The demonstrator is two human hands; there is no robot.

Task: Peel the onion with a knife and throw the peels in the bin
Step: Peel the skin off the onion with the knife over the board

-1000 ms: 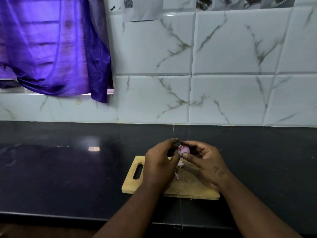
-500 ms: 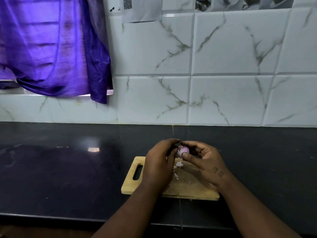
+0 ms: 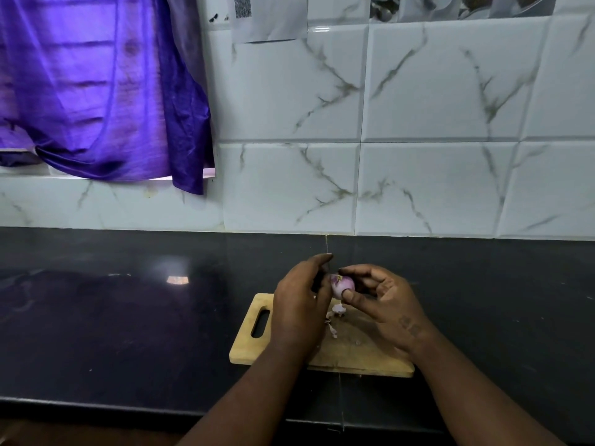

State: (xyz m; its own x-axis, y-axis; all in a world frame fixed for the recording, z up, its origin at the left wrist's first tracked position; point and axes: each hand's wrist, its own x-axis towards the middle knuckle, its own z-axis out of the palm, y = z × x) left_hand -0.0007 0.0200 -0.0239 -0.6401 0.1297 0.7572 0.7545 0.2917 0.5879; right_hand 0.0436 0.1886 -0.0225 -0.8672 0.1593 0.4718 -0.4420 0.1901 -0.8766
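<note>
Purple round onion (image 3: 343, 285) pinched in R hand (image 3: 391, 304), over wood board (image 3: 360, 355).

We see the pale wooden cutting board with a handle slot (image 3: 354, 352) lying on the dark polished stone table (image 3: 128, 333), near its front edge. Small pinkish peel scraps (image 3: 335, 313) lie on the board. Above it, our left hand (image 3: 299, 304) and right hand (image 3: 386, 304) flank the small purple onion (image 3: 343, 284). Behind the table stands the white marbled tile wall (image 3: 418, 123); the purple satin curtain (image 3: 96, 85) hangs at far left.
</note>
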